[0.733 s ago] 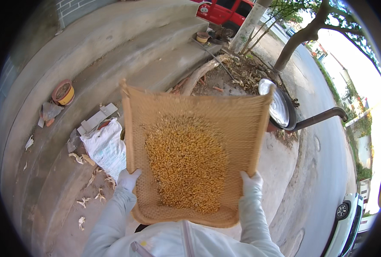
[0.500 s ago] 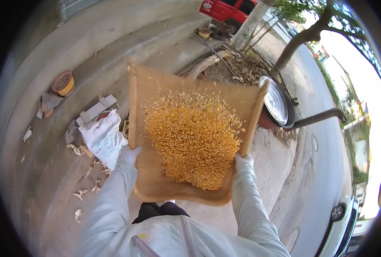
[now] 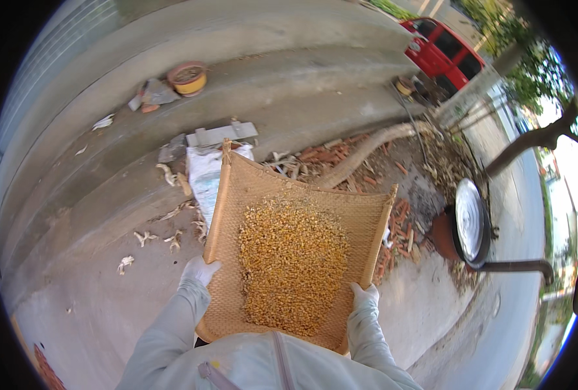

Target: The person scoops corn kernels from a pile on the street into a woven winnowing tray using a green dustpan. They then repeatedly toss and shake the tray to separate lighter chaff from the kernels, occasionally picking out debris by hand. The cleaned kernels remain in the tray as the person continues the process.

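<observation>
Between my two hands is a woven winnowing basket [image 3: 302, 183], shallow, with a rolled rim along each side. A heap of yellow corn kernels [image 3: 295, 263] lies spread over its middle and near part. My left hand [image 3: 200, 271], in a white glove, is closed round the left rim. On the opposite side my right hand [image 3: 366, 296], gloved too, grips the right rim with the thumb on top. The fingers under the basket are hidden. The near edge of the basket is close against my jacket [image 3: 250, 361].
Left of the basket lie a white sack [image 3: 204, 175] and grey slabs [image 3: 221, 134]. A flowerpot [image 3: 188, 79] stands on the concrete step. Corn cobs [image 3: 403, 237] and a log [image 3: 360, 156] lie beyond. At right is a stove with a lidded pan [image 3: 469, 221] and a pipe [image 3: 516, 266].
The basket has come down and closer to my body, both hands with it. The kernels, blurred and lifted before, now lie settled and flatter. My view has swung to the left.
</observation>
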